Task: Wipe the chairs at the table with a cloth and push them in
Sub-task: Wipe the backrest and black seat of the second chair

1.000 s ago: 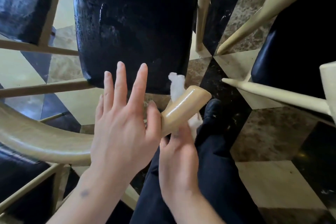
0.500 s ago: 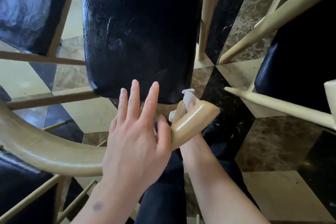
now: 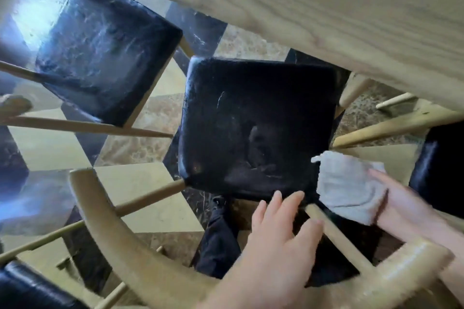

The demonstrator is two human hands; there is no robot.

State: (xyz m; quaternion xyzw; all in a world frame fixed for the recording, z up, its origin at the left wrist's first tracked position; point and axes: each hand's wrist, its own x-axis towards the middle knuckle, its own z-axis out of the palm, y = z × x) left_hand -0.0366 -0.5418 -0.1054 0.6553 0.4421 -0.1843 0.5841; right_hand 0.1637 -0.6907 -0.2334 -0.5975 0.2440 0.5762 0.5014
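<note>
Evidently mid-task: right hand [image 3: 411, 206] grasps the grey cloth [image 3: 349, 188] beside the black chair seat [image 3: 253, 128], left hand [image 3: 281, 241] released over its spindle [image 3: 336, 236], chair not yet under the table [image 3: 326, 7].

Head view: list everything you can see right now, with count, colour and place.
table: one, pale wood, top right, overhanging the chairs
chair seats: four visible, black; one centre, one upper left, one at right edge, one bottom left corner
chair back rail: one, pale wood, curved, across the bottom
cloth: one, grey-white, at the centre seat's right edge
floor: cream, brown and black tiles
trouser leg: dark, below centre seat
left hand: fingers spread over the rail
right hand: holds the cloth
</note>
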